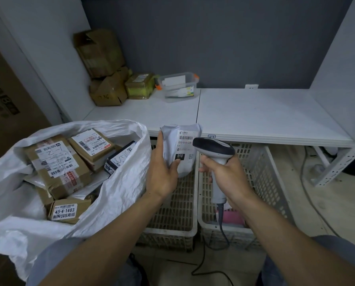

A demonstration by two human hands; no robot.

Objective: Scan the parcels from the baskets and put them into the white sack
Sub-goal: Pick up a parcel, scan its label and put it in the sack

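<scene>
Parcel [185, 148], a small white plastic mailer, is held upright in the left hand [162, 174], thumb pressed on its front and fingers behind it. Its label shows a barcode, the code "010-010-L30" and a black square reading "010". The right hand [228, 176] grips the handle of a grey scanner [215, 150], whose dark head sits just right of the label and almost touches it. A cable [224, 230] hangs from the handle below the right hand.

Beyond both hands runs a white worktop [255, 114] against a dark grey wall [213, 38], with white side panels closing in the alcove. Far beyond the left hand, in the back corner, brown cardboard boxes [99, 52] are stacked, with a clear plastic tub [177, 84] next to them. A white socket [251, 86] sits on the wall at worktop level.

Under the hands, on a pale floor [317, 193], stand two cream mesh baskets side by side: one basket [178, 203] beneath the left hand, the other basket [263, 162] beneath the right hand, with something pink [233, 216] in it.

Left of the left hand, the white sack [120, 182] gapes open, holding several taped cardboard parcels with shipping labels. One box [69, 211] reads "45-4-1403"; others bear handwritten marks that are hard to make out.
</scene>
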